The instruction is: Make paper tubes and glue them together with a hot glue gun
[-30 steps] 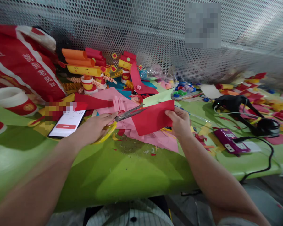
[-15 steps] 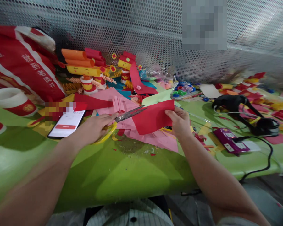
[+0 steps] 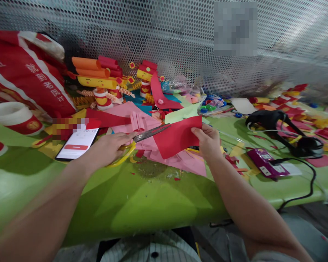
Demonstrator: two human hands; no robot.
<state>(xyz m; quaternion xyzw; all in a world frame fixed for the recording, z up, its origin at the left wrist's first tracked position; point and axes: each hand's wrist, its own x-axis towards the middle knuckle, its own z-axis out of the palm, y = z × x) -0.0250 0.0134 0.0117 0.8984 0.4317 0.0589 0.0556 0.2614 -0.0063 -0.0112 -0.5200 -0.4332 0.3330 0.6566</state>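
Note:
My left hand (image 3: pixel 116 146) is closed on the yellow handles of a pair of scissors (image 3: pixel 144 136). The dark blades point right and lie at the upper left part of a red sheet of paper (image 3: pixel 177 140). Between thumb and fingers, my right hand (image 3: pixel 209 140) pinches the right edge of that red paper, holding it above the table. Beneath it are pink paper sheets (image 3: pixel 177 163). A pale green sheet (image 3: pixel 184 112) lies just behind the red one. Left of the scissors a folded pink strip (image 3: pixel 137 122) rests on more paper.
Paper figures (image 3: pixel 95 82) stand near the perforated metal wall (image 3: pixel 164 32). A lit phone (image 3: pixel 78 143) and paper cups (image 3: pixel 13 116) are on the left, before a red bag (image 3: pixel 30 72). On the right lie a purple power strip (image 3: pixel 266 163), a black strapped device (image 3: pixel 287 133) and paper scraps.
The scissor blades look closer together than before, and the red paper's lower left corner hangs slightly lower. Both hands stay in nearly the same places.

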